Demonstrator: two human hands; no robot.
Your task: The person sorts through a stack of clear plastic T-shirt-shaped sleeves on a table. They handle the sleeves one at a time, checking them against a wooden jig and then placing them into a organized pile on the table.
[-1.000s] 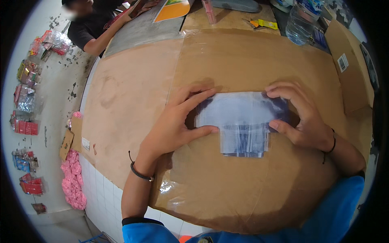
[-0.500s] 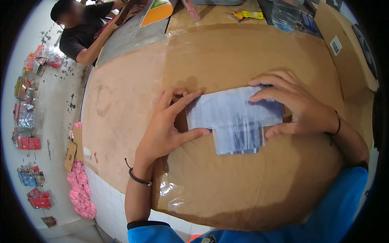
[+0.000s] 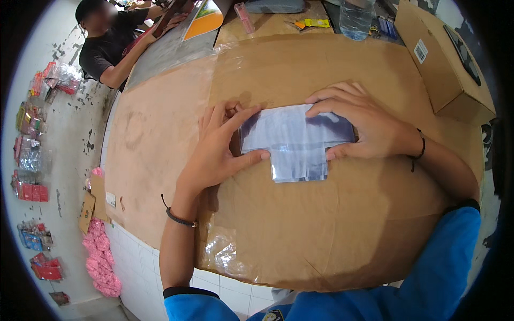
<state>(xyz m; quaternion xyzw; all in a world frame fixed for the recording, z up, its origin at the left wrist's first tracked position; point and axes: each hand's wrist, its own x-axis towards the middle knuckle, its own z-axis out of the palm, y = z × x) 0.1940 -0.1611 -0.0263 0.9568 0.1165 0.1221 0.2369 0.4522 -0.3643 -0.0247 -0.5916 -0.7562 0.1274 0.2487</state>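
Saw at the centre a plastic stack [image 3: 297,140] of thin, clear, bluish layers, lying flat on the brown-covered bench [image 3: 321,235] in a T-shape: a wide band across, a narrower tail toward the near edge. Found the left hand [image 3: 215,145] around the band's left end, thumb at the lower edge and fingers at the upper, clamped on the film between. Found the right hand [image 3: 370,124] set likewise on the right half — fingers bent over the upper edge, thumb by the corner next to the tail — and clamped there too. Could not tell the strength of either grip. Judged slipping the likeliest trouble, with slick-looking layers apt to slide over one another under an uneven push. Reckoned the tail most exposed, being free of both hands along its lower edge, and so liable to fan out or skew. Thought buckling possible as well, given limp film between facing hands: with too much inward squeeze, probably a bow or crease across the middle. Noted well apart, toward the near-left edge, a shiny patch of clear tape [image 3: 220,251], perhaps able to snag a layer dragged over it. Saw farther out, at the right, a cardboard box [image 3: 455,72], seemingly harmless barring a wide swing of the arm. Noticed along the far side a water bottle [image 3: 355,19] — too distant to threaten the film, short of a spill — with a yellow wrapper [image 3: 317,23] to its left.
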